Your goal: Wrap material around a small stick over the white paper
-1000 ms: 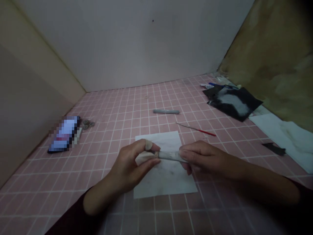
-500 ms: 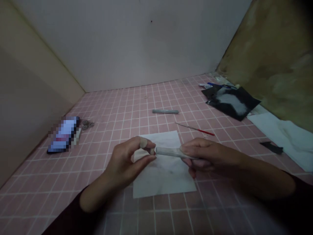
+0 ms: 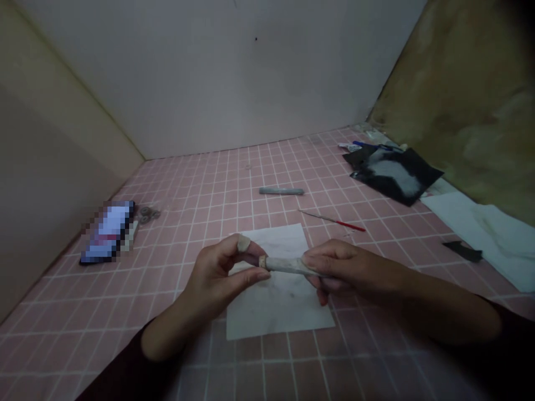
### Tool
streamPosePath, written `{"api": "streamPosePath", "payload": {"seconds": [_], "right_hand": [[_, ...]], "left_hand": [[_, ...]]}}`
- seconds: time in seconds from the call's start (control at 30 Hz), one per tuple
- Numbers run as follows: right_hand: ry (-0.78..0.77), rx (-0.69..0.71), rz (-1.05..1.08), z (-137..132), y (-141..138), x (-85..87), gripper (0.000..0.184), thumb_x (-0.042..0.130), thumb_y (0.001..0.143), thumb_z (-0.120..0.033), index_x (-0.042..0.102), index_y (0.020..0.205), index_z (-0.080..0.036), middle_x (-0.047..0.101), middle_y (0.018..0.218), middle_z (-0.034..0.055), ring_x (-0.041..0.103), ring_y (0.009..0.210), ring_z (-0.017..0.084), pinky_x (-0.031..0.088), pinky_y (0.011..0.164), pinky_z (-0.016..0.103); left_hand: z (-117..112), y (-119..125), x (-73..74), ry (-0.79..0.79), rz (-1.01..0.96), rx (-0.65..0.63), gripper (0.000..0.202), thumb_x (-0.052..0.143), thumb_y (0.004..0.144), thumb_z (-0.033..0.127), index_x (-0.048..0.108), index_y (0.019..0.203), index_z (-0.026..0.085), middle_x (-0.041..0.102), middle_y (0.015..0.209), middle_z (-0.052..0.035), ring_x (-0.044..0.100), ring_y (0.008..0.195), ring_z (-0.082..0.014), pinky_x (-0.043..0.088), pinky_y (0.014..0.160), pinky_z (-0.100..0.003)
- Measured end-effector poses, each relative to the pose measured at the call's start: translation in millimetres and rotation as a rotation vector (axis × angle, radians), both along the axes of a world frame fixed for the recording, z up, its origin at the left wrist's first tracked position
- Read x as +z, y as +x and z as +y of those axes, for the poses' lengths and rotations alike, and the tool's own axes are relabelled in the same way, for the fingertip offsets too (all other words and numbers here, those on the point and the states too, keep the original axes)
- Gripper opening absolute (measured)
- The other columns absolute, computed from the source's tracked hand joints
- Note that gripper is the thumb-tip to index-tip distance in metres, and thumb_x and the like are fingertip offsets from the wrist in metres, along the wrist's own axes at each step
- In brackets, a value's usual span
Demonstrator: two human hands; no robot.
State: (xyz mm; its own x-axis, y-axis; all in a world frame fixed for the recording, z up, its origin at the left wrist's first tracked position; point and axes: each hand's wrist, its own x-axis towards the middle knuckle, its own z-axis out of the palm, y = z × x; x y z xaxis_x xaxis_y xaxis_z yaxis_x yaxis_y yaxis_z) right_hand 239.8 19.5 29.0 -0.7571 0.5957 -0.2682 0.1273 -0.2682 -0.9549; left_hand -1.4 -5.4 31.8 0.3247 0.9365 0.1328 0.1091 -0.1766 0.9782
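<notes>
Between the thumb and fingertips of my left hand [image 3: 215, 275] is a small brownish ring [image 3: 262, 262]. A bandage wraps one finger of that hand. My right hand [image 3: 349, 266] is closed around a pale grey rod [image 3: 286, 265], its far end hidden in the palm. The ring sits at the rod's left tip; how far it goes over the tip, I cannot tell. Both hands are above a white sheet of paper [image 3: 278, 314] that has faint smudges.
Beyond the paper lie a second grey rod [image 3: 281, 191] and a thin red-handled tool [image 3: 350, 225]. A phone [image 3: 109, 229] and several small rings [image 3: 146, 214] are at left. Powdery black sandpaper [image 3: 407, 189], a black scrap [image 3: 462, 251] and white paper [image 3: 497, 234] are at right.
The ring and the rod's tip, slightly apart before, now meet. My right hand has shifted a little to the left with the rod.
</notes>
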Motion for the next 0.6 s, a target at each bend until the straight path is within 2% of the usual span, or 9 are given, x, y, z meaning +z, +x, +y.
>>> {"api": "streamPosePath", "payload": {"seconds": [0.1,0.2,0.23,0.27,0.33,0.43,0.47,0.53,0.6], "right_hand": [[0.487,-0.036,-0.212,-8.6,-4.4,0.6,0.038,0.037,0.094,-0.039,0.053,0.069,-0.016,0.047,0.06,-0.0009,0.046,0.056,0.012,0.04,0.059,0.027],[0.955,-0.108,-0.388,-16.9,-7.0,-2.4,0.032,0.035,0.094,-0.033,0.052,0.073,-0.015,0.049,0.066,0.0026,0.046,0.061,0.015,0.034,0.061,0.031],[1.018,-0.115,-0.425,-17.4,-7.2,-3.1,0.032,0.034,0.094,-0.031,0.052,0.073,-0.015,0.049,0.066,0.0031,0.046,0.062,0.016,0.033,0.062,0.032],[1.006,-0.11,-0.435,-16.8,-7.1,-3.4,0.031,0.034,0.094,-0.03,0.052,0.074,-0.015,0.05,0.066,0.0029,0.046,0.061,0.016,0.032,0.061,0.032],[0.826,-0.08,-0.384,-12.7,-6.9,-3.3,0.033,0.034,0.095,-0.032,0.053,0.073,-0.016,0.05,0.065,0.0015,0.047,0.061,0.014,0.033,0.06,0.03],[0.336,-0.018,-0.2,-6.5,-9.2,-7.4,0.04,0.04,0.092,-0.042,0.054,0.065,-0.016,0.045,0.055,-0.0022,0.045,0.053,0.011,0.04,0.06,0.028],[0.136,-0.004,-0.122,-5.7,-10.6,-10.6,0.041,0.041,0.09,-0.046,0.054,0.065,-0.016,0.038,0.048,-0.0058,0.038,0.044,0.009,0.042,0.058,0.028],[-0.172,-0.035,0.046,-5.6,-12.9,-17.1,0.041,0.044,0.087,-0.052,0.052,0.066,-0.018,0.023,0.037,-0.0127,0.02,0.033,0.005,0.046,0.056,0.03],[-0.293,-0.004,0.082,-6.0,-13.2,-19.5,0.039,0.048,0.086,-0.05,0.054,0.067,-0.017,0.021,0.037,-0.014,0.016,0.033,0.004,0.048,0.059,0.031]], "left_hand": [[0.0,3.4,-4.4,-0.143,-0.068,0.012,0.019,0.075,0.073,0.016,0.064,0.089,0.015,0.064,0.08,0.0008,0.063,0.074,-0.0084,0.051,0.068,-0.017],[-0.1,7.2,-10.9,-0.356,-0.139,-0.018,0.02,0.073,0.076,0.021,0.061,0.091,0.016,0.066,0.076,0.0009,0.064,0.07,-0.0089,0.052,0.067,-0.019],[-0.3,8.2,-12.5,-0.382,-0.136,-0.021,0.02,0.072,0.077,0.023,0.06,0.092,0.016,0.066,0.076,0.0007,0.064,0.07,-0.0095,0.052,0.067,-0.02],[-0.6,9.0,-13.6,-0.363,-0.108,-0.015,0.02,0.071,0.078,0.024,0.06,0.093,0.016,0.066,0.077,0.0005,0.064,0.071,-0.0101,0.052,0.067,-0.021],[-1.9,10.0,-13.8,-0.194,0.037,0.013,0.019,0.07,0.079,0.024,0.061,0.093,0.017,0.066,0.081,-0.0003,0.064,0.074,-0.0113,0.051,0.068,-0.022],[-4.6,10.4,-11.8,0.175,0.328,0.014,0.016,0.07,0.079,0.023,0.063,0.093,0.017,0.066,0.084,-0.0016,0.063,0.078,-0.0129,0.049,0.071,-0.024],[-5.4,10.4,-11.1,0.265,0.395,0.002,0.015,0.07,0.079,0.022,0.063,0.092,0.017,0.067,0.084,-0.0018,0.063,0.077,-0.0131,0.049,0.071,-0.024],[-6.3,10.3,-10.1,0.351,0.454,-0.019,0.015,0.069,0.08,0.023,0.063,0.093,0.017,0.067,0.082,-0.0018,0.064,0.076,-0.013,0.049,0.068,-0.023],[-6.4,10.1,-8.9,0.349,0.453,-0.037,0.015,0.069,0.08,0.024,0.063,0.093,0.018,0.067,0.082,-0.0012,0.064,0.076,-0.0125,0.048,0.067,-0.022]]}}
